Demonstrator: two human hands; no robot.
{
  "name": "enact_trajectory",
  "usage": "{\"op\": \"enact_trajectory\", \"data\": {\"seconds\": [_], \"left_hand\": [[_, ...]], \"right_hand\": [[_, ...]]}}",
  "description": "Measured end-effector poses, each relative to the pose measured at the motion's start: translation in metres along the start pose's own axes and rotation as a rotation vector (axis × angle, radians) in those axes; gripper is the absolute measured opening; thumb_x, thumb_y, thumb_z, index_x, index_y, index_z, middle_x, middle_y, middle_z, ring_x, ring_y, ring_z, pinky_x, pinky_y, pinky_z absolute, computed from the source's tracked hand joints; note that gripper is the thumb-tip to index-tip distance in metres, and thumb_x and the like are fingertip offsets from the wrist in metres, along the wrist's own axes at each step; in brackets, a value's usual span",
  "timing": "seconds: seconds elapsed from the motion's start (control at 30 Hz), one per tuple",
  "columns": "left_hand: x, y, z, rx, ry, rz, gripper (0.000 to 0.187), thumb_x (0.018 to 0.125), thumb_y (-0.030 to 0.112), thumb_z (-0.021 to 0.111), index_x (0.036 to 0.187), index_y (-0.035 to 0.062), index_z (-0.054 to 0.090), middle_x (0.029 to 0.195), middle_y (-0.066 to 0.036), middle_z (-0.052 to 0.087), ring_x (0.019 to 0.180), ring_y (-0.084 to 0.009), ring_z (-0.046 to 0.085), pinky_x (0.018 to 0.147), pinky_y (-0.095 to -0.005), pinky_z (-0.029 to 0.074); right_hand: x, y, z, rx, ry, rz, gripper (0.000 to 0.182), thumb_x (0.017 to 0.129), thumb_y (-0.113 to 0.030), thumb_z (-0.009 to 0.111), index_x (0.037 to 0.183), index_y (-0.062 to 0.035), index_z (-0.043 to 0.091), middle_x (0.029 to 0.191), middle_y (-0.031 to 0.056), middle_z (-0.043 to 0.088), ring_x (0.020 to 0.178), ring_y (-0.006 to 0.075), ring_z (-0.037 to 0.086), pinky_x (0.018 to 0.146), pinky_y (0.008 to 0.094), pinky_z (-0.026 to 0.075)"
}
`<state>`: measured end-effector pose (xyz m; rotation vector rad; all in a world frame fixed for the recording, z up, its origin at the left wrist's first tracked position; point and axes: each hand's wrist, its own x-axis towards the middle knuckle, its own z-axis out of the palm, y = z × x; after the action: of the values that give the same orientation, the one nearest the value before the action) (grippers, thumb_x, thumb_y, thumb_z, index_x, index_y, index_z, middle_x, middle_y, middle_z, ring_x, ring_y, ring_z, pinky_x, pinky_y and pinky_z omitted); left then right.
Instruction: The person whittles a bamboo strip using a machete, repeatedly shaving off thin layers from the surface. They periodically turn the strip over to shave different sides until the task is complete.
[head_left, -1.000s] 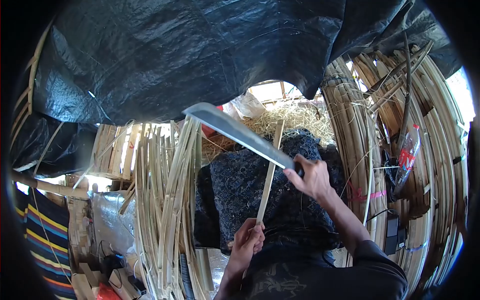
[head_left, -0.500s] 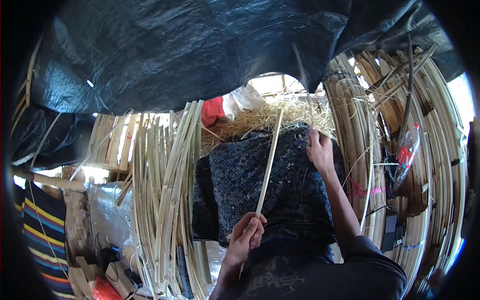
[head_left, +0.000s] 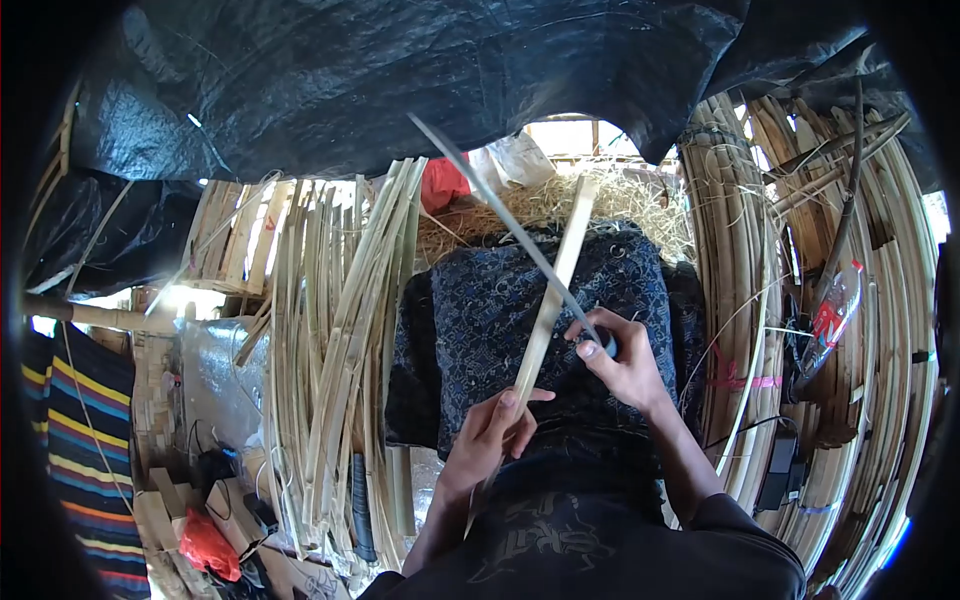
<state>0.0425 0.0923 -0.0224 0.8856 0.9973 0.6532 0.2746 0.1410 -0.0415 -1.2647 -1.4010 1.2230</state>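
My left hand [head_left: 490, 435] grips the near end of a long pale bamboo strip [head_left: 556, 275] that slants up and away over a dark blue patterned cloth [head_left: 480, 320] on my lap. My right hand [head_left: 618, 362] holds the handle of a long machete [head_left: 495, 215]. Its blade runs up and to the left, seen nearly edge-on, and crosses the strip a little above my left hand.
A bundle of split bamboo strips [head_left: 335, 340] stands at my left. Coiled bamboo strips [head_left: 850, 330] with a plastic bottle [head_left: 830, 315] fill the right. A black tarp [head_left: 400, 80] hangs overhead, straw [head_left: 560, 205] lies beyond the cloth, and a striped cloth [head_left: 80, 450] is at far left.
My right hand swung the machete up and away from the strip, then brought it back down, so the blade crosses the strip again. My left hand kept hold of the strip.
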Motion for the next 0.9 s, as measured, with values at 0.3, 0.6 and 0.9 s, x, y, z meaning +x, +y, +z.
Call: {"op": "enact_trajectory", "data": {"seconds": [0.3,0.6,0.9], "left_hand": [[0.002,-0.003,-0.010,-0.074,0.068,0.090,0.045,0.110,0.041,0.038,0.114,-0.0010,0.056,0.066,-0.007,0.058,0.054,-0.0076,0.053,0.049,-0.0210,0.038],[0.000,-0.011,-0.011,0.003,0.001,0.044,0.038,0.110,0.036,0.042,0.098,0.0018,0.054,0.059,0.004,0.041,0.048,-0.0029,0.036,0.045,-0.0198,0.030],[-0.020,-0.022,-0.021,-0.442,-0.139,0.085,0.036,0.110,0.033,0.041,0.093,0.0044,0.054,0.058,0.005,0.037,0.046,-0.0061,0.037,0.045,-0.0213,0.033]], "right_hand": [[0.004,-0.003,0.013,-0.180,-0.011,-0.059,0.046,0.091,-0.048,0.068,0.097,-0.0025,0.067,0.062,0.0072,0.058,0.053,0.0231,0.058,0.056,0.0350,0.046],[0.001,0.025,0.007,-0.928,0.138,-0.581,0.057,0.087,-0.069,0.063,0.074,-0.0135,0.058,0.054,-0.0023,0.054,0.048,0.0136,0.061,0.045,0.0313,0.044],[0.060,0.037,-0.039,-0.670,0.525,-0.102,0.050,0.103,-0.045,0.053,0.092,0.0006,0.071,0.050,0.0064,0.056,0.039,0.0183,0.055,0.038,0.0358,0.039]]}}
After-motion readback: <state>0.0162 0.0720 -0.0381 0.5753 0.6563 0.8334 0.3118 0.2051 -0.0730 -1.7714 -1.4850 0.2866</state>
